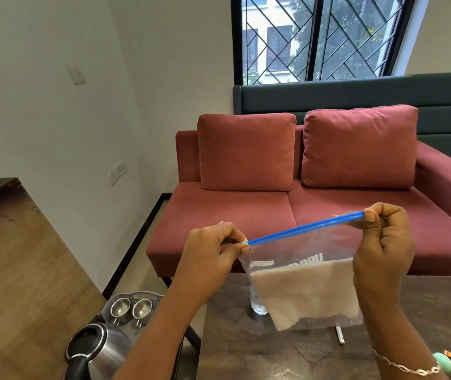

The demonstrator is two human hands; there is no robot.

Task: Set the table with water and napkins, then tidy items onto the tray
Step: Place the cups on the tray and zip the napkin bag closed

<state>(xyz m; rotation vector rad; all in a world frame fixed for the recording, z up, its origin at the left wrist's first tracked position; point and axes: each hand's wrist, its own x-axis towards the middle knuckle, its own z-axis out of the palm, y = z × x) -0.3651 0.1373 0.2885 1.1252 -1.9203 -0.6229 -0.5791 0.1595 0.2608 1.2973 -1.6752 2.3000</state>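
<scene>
Left hand [213,250]: thumb and fingers pinch the left end of the blue zip strip [303,229]
Right hand [383,242]: pinches the strip's right end, held higher
Clear bag [287,259]: hangs between both hands above the dark table [246,346], beige napkins [309,294] inside
Water glass [258,307]: on the table, partly behind the bag
Tray [136,294]: near left, beside the table, holding two steel cups [120,308]; kettle [98,349] nearer still
</scene>
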